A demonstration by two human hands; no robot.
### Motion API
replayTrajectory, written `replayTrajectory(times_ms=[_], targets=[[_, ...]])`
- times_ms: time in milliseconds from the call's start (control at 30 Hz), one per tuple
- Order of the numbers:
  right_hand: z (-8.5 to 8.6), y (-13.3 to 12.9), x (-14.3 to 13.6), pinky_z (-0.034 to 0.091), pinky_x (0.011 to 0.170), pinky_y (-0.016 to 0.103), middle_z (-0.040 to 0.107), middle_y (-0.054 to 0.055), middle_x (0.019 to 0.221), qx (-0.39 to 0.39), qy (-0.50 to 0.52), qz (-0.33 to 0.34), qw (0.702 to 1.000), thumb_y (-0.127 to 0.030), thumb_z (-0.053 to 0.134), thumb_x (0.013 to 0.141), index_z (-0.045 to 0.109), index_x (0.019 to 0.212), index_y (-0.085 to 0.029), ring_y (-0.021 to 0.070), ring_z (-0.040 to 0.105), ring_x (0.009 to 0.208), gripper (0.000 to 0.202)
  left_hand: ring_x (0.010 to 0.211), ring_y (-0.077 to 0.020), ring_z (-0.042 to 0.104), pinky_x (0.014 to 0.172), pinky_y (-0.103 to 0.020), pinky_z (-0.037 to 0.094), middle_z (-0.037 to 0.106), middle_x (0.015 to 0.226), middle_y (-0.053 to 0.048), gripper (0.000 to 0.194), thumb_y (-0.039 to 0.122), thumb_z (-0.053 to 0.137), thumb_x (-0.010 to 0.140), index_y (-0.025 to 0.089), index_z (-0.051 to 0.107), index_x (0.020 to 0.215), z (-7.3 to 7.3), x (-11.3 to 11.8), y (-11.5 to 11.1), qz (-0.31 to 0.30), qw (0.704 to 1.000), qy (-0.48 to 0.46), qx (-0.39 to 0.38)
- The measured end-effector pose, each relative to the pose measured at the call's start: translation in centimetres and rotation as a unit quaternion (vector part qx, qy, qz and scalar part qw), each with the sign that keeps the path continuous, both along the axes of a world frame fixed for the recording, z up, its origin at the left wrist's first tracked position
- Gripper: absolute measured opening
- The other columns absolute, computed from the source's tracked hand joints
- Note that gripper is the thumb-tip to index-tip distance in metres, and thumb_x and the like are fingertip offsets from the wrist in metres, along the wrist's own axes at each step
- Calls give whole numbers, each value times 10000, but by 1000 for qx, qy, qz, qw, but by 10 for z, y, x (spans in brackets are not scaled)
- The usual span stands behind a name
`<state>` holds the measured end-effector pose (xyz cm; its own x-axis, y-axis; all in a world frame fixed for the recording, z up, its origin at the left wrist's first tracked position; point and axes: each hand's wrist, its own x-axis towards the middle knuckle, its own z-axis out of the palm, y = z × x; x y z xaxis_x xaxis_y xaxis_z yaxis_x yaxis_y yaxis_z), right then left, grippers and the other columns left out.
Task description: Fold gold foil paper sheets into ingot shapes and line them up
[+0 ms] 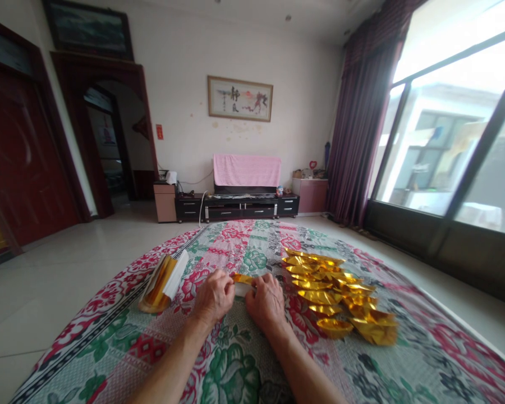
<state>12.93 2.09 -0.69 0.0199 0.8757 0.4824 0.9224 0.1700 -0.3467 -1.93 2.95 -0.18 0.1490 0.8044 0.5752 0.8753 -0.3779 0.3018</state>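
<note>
Left hand: we are closing our left hand (214,296) around the near end of a gold foil sheet (242,279), fingers curled and pinching it against the blanket.
Right hand: we are curling our right hand (266,300) onto the other end of the same sheet, fingertips pressing down just beside the left hand's.
Gold foil sheet: it is lying between the two hands on the floral blanket (244,348), only a narrow gold strip and a pale underside showing; we cannot tell how many creases it already carries.
Step in hand: we are judging this to be a fold being worked into the sheet, both hands gripping it from either side.
Next move: it is looking as though the fold is calling for a firm, even press along the crease, with both ends kept level so that the thin foil is not tearing or skewing.
Folded pieces: a pile of folded gold pieces (340,303) is sitting just to the right of the right hand, apart from it.
Unfolded stock: a stack of gold paper sheets (163,283) is lying to the left, near the left hand but not touching it.
</note>
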Motion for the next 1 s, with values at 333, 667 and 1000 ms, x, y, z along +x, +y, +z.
replayTrajectory(times_ms=[333,667,1000], targets=[[3,-2,0,347,751,269,587,54,865,-5,15,52,999,-171,515,725,659,784,-199,174,518,828,159,859,-168,533,830,-296,410,604,831,-47,179,152,477,789,193,648,752,-10,-4,8,-47,998,29,-27],[6,-2,1,363,695,212,603,30,787,-17,46,120,992,-97,490,677,642,803,-189,139,541,751,218,879,-169,545,845,-296,419,621,907,-51,227,120,456,781,188,662,848,-10,-10,16,-20,999,-2,-28],[2,1,7,340,789,229,613,23,838,-7,23,158,987,-57,472,629,634,738,-188,141,525,830,235,897,-177,543,863,-305,436,612,876,-31,325,49,504,620,224,676,834,-3,-6,3,-107,993,-1,-49]])
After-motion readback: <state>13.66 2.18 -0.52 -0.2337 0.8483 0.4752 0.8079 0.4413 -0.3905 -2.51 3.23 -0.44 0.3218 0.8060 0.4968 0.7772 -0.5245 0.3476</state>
